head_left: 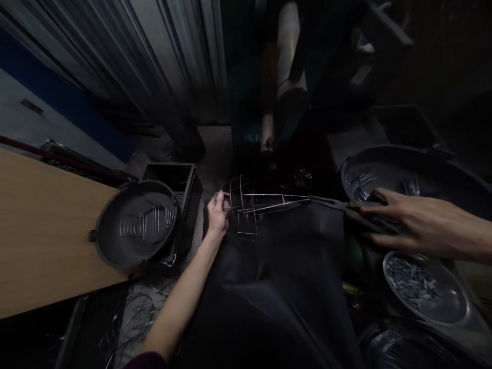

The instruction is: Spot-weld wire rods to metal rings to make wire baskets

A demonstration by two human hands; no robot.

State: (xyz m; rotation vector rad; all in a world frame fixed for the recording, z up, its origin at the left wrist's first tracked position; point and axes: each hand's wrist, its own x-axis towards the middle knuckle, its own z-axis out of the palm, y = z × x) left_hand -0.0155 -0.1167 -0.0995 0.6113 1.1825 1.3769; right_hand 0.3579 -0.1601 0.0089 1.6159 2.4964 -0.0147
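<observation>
A thin wire frame point(265, 206) of bent rods and rings stretches across the middle, above a dark apron point(284, 287). My left hand point(218, 212) is closed on its ringed left end, thumb on top. My right hand point(415, 220) wraps round the handles of long-nosed pliers point(334, 203). Their jaws point left and meet the narrow right end of the frame, where its long wires come together. Whether the jaws are fully shut on the wire is too dark to see.
To the left, a black pan point(109, 236) holding wire pieces rests by a wooden board point(49, 230) and a dark crate point(188, 179). At right are a large pan point(384, 154) and a metal bowl point(455, 302) of small metal pieces. A machine with a pale cylinder point(289, 41) stands ahead.
</observation>
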